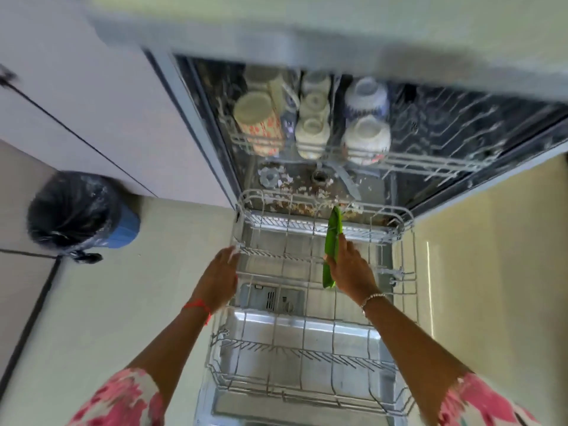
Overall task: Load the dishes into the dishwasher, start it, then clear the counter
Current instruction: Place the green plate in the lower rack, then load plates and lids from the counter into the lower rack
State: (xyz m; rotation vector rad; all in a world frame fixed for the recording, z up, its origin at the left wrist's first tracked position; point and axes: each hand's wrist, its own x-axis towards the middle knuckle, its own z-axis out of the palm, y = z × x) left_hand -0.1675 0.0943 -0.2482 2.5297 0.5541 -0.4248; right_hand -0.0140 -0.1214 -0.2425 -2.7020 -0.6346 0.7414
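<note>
Below both hands the white wire lower rack lies bare; ahead of the right hand, crowded cups and bowls fill the upper rack's left part.

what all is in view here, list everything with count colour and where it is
lower rack: one, white wire, pulled out over the open dishwasher door, no dishes in it
upper rack: one, white wire, inside the dishwasher
cups and bowls: about seven, mostly white or cream, some patterned, upside down in the upper rack's left half
green plate: one, held on edge over the lower rack
bin: one, blue with a black liner, on the floor to the left
left hand: on the lower rack's left rim, grip unclear, red thread at the wrist
right hand: gripping the green plate, beaded bracelet at the wrist
</note>
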